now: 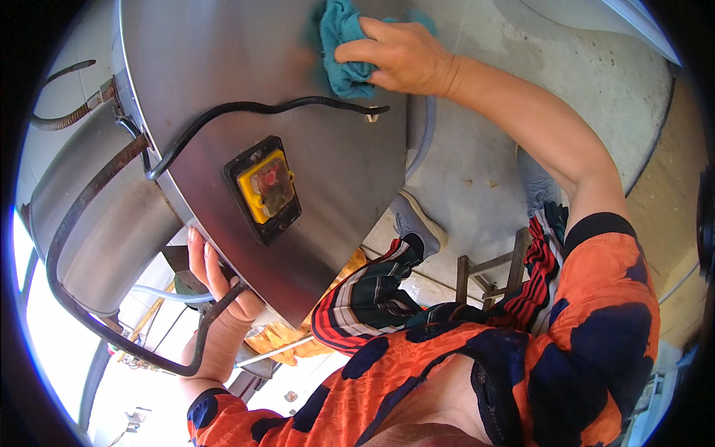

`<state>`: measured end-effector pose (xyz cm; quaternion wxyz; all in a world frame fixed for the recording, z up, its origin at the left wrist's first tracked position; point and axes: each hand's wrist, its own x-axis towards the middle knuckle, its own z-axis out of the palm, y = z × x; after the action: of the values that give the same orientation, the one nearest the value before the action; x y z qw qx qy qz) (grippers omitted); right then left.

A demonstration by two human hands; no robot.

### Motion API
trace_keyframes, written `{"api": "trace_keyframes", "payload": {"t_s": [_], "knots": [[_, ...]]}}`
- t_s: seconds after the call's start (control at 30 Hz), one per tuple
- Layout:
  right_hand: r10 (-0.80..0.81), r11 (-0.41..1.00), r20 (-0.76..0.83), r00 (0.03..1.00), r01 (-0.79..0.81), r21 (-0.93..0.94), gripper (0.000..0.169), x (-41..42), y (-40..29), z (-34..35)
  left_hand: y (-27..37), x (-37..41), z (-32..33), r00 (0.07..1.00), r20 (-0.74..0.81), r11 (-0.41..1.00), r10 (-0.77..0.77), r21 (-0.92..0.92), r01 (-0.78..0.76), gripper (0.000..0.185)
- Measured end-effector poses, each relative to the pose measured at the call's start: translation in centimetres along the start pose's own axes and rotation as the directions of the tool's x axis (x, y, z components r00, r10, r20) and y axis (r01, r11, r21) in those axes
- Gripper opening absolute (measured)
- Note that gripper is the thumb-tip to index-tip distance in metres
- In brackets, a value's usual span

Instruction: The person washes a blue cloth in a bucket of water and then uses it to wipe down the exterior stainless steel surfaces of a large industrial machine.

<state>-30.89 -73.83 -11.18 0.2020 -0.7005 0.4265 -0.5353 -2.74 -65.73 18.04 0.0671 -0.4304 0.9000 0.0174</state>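
My right hand (405,58) holds a bunched teal cloth (346,53) against the upper part of a brushed stainless steel machine housing (335,167). My left hand (223,279) is at the housing's lower left edge, partly behind a bent, rusty metal bar (70,223). Its fingertips touch that edge; whether they grip it is unclear. Between the hands, a switch box (268,187) with a yellow frame, a clear cover and a red button is set in the housing. Below the cloth, a black cable (251,107) runs across the metal to a small pale fitting (372,115).
A round steel drum (111,207) adjoins the housing at left, near a rusty flexible metal hose (64,118). A grey hose (427,134) hangs behind the housing. A wooden stool (491,271) stands by my legs. Orange fabric (285,341) lies below the housing.
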Motion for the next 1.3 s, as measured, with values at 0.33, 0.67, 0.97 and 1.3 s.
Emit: {"api": "trace_keyframes", "payload": {"t_s": [0.33, 0.67, 0.97, 1.3], "knots": [[-0.119, 0.991, -0.248, 0.961, 0.131, 0.030, 0.033, 4.5, -3.0, -0.8, 0.4, 0.5, 0.2, 0.999, -0.021, 0.999, 0.030, -0.011, -0.030, 0.046], [0.023, 0.988, -0.399, 0.917, 0.041, 0.151, 0.047, 4.8, -1.9, 1.3, -0.6, 0.0, 1.1, 0.995, -0.086, 0.992, 0.049, -0.113, -0.059, 0.046], [0.565, 0.819, 0.052, 0.824, -0.567, 0.087, 0.035, -7.1, 3.7, 2.0, -0.3, 0.3, 1.3, 0.987, -0.141, 0.992, 0.080, -0.084, -0.092, 0.048], [0.475, 0.590, 0.278, 0.835, -0.537, 0.603, 0.035, -5.1, -13.7, -2.8, -1.1, 0.6, 1.5, 0.986, -0.152, 0.985, 0.073, -0.141, -0.095, 0.045]]}}
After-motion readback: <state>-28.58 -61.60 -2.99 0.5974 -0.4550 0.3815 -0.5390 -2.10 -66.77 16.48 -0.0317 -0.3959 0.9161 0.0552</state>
